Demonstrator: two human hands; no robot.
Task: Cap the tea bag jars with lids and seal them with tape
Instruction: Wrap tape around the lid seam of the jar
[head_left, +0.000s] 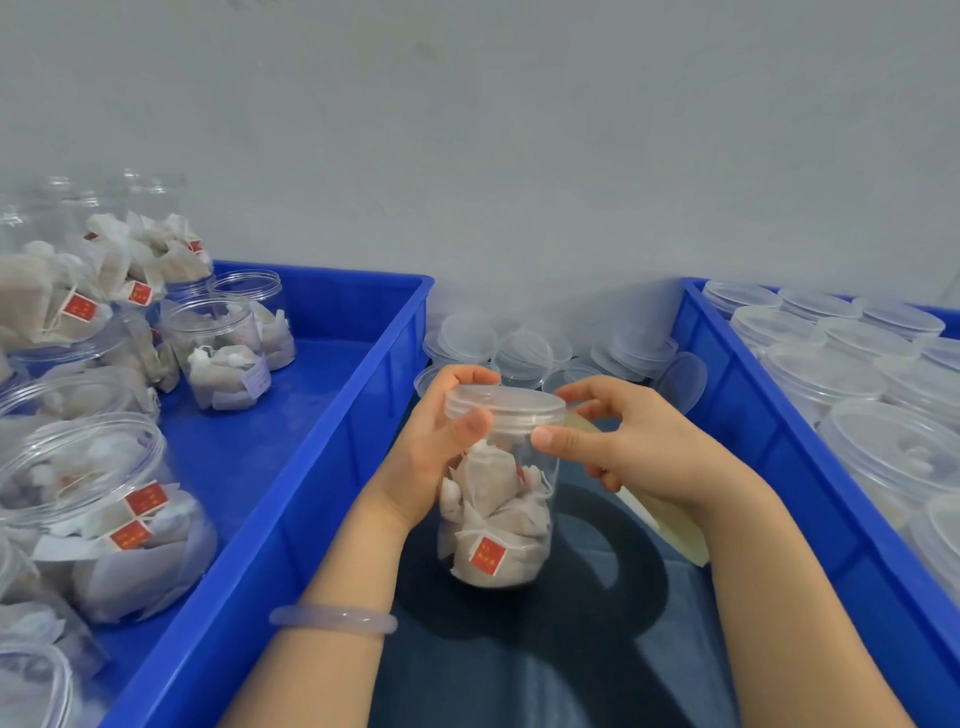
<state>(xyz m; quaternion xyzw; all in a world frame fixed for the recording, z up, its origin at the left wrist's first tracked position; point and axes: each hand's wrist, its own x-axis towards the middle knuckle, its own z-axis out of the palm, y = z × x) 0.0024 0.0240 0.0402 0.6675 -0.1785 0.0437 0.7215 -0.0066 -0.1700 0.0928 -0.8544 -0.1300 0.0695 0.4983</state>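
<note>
A clear plastic jar (496, 525) full of tea bags with red tags is held up in front of me, between two blue crates. A translucent lid (506, 404) sits on its mouth. My left hand (441, 441) grips the jar's neck and the lid's rim from the left, thumb in front. My right hand (623, 441) pinches the lid's right edge with thumb and fingers. A strip of yellowish tape (670, 519) shows under my right hand; whether that hand holds it I cannot tell.
The left blue crate (311, 467) holds several open jars (218, 353) of tea bags. The right blue crate (779, 467) holds several capped jars (810, 374). A pile of loose lids (524, 348) lies between the crates by the wall. Dark cloth (571, 649) lies below.
</note>
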